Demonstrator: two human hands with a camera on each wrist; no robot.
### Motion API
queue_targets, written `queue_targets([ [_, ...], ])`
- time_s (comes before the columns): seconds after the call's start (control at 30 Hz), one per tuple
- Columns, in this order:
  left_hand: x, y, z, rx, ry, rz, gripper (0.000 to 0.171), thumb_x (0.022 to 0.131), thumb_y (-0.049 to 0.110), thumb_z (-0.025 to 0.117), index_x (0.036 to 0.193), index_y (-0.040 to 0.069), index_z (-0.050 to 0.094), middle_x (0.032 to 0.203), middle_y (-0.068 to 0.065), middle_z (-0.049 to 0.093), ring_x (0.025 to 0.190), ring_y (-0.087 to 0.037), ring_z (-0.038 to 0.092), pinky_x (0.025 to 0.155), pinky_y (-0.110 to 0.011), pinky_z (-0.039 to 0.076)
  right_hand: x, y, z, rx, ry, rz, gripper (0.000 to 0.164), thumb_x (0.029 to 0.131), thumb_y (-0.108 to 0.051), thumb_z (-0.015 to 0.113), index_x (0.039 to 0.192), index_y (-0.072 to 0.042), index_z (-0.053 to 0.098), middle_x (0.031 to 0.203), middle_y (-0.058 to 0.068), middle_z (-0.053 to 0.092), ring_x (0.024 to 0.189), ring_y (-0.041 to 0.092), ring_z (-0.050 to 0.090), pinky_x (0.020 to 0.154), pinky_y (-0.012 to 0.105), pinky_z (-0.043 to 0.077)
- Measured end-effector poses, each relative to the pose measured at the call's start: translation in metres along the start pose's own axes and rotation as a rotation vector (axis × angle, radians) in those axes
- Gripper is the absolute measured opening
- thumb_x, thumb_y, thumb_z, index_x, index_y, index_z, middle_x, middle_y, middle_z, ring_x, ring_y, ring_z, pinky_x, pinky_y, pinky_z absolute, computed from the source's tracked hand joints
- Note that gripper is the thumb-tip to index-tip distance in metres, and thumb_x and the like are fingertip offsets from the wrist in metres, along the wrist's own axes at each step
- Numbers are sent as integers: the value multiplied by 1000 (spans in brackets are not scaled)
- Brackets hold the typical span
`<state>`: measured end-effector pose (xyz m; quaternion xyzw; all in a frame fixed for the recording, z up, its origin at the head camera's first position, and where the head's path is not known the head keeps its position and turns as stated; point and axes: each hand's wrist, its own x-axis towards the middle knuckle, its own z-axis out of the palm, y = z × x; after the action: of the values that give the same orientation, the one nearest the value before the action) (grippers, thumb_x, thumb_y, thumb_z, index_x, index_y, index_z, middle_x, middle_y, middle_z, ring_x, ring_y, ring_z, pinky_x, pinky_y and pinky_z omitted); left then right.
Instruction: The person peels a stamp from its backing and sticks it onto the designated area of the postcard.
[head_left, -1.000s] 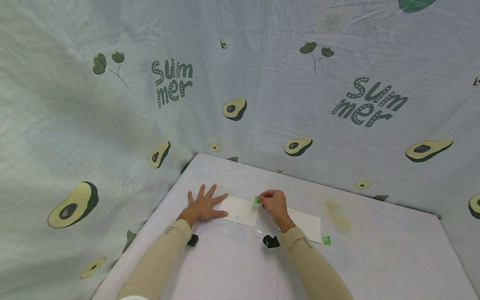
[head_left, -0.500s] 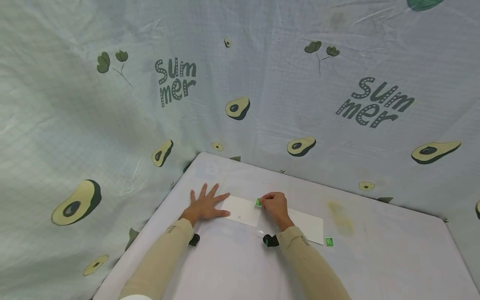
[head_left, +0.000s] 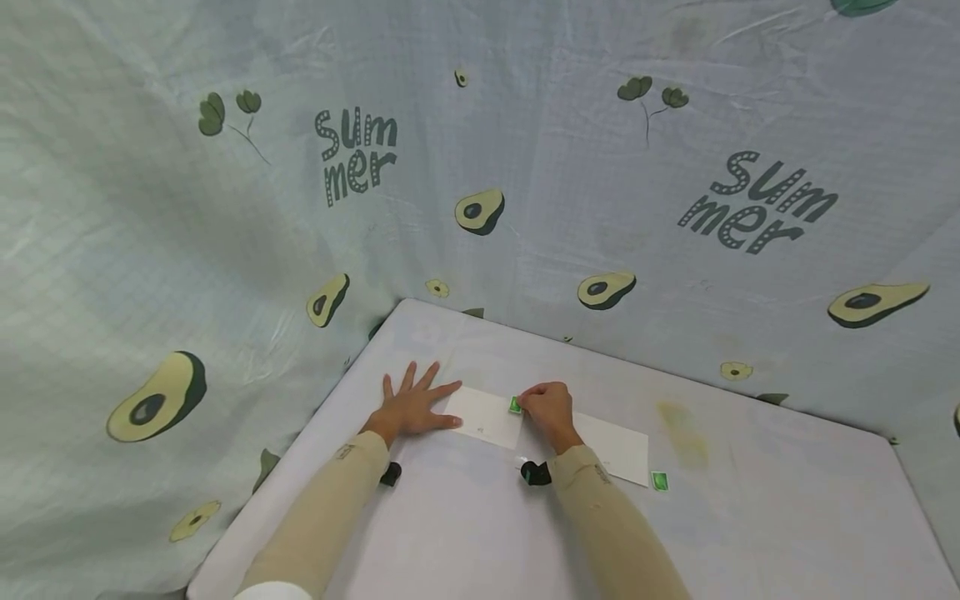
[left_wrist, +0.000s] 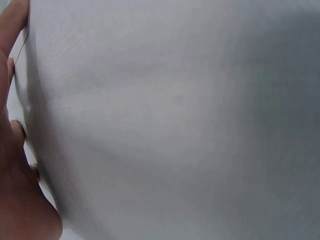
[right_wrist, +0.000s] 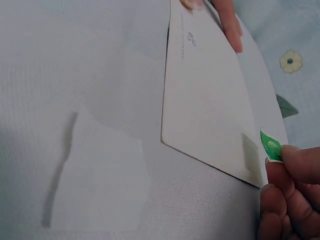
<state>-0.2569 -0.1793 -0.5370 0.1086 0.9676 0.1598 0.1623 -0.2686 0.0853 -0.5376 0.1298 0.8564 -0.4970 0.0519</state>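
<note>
My left hand (head_left: 413, 407) lies flat with spread fingers on the table, its fingertips (right_wrist: 231, 31) pressing the left end of a white envelope (head_left: 486, 417). In the right wrist view the envelope (right_wrist: 210, 105) shows faint print near those fingers. My right hand (head_left: 550, 408) pinches a small green stamp (head_left: 514, 405) between thumb and finger just above the envelope's right corner; the stamp (right_wrist: 270, 146) hangs slightly off the paper. The left wrist view shows only the table cloth and the edge of my left hand (left_wrist: 15, 165).
A second white envelope (head_left: 618, 450) lies to the right under my right forearm, with another green stamp (head_left: 659, 481) at its near right corner. A yellowish stain (head_left: 681, 423) marks the table. Avocado-print fabric (head_left: 480, 208) walls the back and left sides.
Nothing has visibly changed with the hands, stamp or envelope; only the head view has drifted slightly.
</note>
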Motion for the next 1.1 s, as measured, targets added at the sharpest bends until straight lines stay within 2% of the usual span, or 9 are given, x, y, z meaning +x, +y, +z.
queue_targets([
  [0.53,3,3,-2,18,-23,-19,82,91,75,60,162,42,34,179,-6,1,162,-47,-12,119,-81,-9,1,2,6,-46,78,6,8,87,-10,76,85,-3,78,94,14,77,91,26,67,72,30,53],
  [0.77,4,1,0,23,-24,-11,83,90,78,58,162,44,32,179,-5,-1,162,-47,-14,119,-81,-10,-2,0,8,-65,81,7,8,88,-10,76,88,-2,79,97,15,78,95,29,69,81,38,58],
  [1.1,3,1,-1,17,-26,-16,83,91,76,59,162,43,33,179,-5,-1,162,-47,-14,119,-81,-10,-1,1,11,-94,95,-20,10,87,-9,74,88,0,79,95,16,78,87,28,71,72,34,58],
])
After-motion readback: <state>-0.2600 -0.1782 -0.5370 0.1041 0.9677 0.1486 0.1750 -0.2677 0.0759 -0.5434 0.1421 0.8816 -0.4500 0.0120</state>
